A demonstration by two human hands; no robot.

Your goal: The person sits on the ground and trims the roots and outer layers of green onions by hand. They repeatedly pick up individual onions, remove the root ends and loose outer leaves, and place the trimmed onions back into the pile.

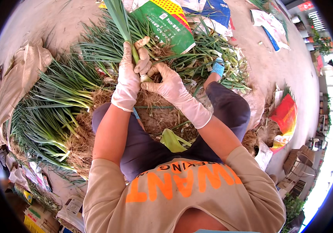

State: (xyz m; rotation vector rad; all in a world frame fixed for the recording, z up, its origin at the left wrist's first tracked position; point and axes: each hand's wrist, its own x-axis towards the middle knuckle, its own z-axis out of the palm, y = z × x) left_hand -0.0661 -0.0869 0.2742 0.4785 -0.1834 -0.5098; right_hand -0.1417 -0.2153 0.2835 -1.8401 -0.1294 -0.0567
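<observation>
Both my hands wear thin whitish gloves. My left hand (pixel 131 70) is closed around the pale lower stem of a green onion-like plant (pixel 122 24), whose flat leaves point up and away from me. At the plant's root end, my right hand (pixel 166 83) pinches with thumb and forefinger, touching the base just below the left fingers. Fine roots hang under my hands. To the left lies a large pile of similar plants (pixel 53 107) with brown, matted roots (pixel 80 145) turned towards me. Loose leaves and peeled pale scraps (pixel 233 62) lie on the right.
A green printed sack (pixel 169 32) lies ahead across the plants. A beige cloth (pixel 21 84) covers ground at far left. A red and yellow sack (pixel 285 119) is on the right, and a white bucket (pixel 72 211) stands at lower left. Peelings (pixel 172 141) lie between my legs.
</observation>
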